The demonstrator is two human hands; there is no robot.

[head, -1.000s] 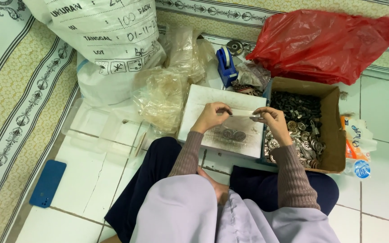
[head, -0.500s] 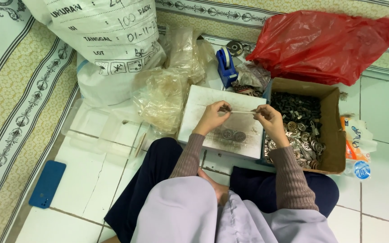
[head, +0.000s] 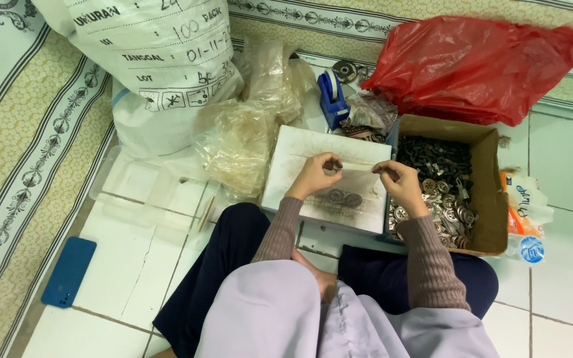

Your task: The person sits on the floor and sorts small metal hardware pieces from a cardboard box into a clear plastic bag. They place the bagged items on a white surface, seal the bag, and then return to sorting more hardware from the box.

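Head view: the person sits cross-legged on a tiled floor, both forearms in brown ribbed sleeves reaching forward over a white tray (head: 286, 156).

The left hand (head: 314, 174) is raised above the tray, wrist bent, thumb and forefinger pinched together on the left top corner of a small clear bag (head: 353, 189). The right hand (head: 398, 182) mirrors it, fingers curled and pinched on the bag's right top corner. The bag hangs stretched between the two hands, just over the tray, with two round metal parts (head: 343, 197) showing at its bottom.

Just right of the tray stands an open cardboard box (head: 489, 192) of dark and silvery metal parts. Behind it lies a red plastic bag (head: 479, 63). A blue tape dispenser (head: 332, 98) stands beyond the tray, crumpled clear bags (head: 243, 142) to its left, and a large white sack (head: 154, 59) farther left. A blue phone (head: 69, 272) lies well apart on the floor.
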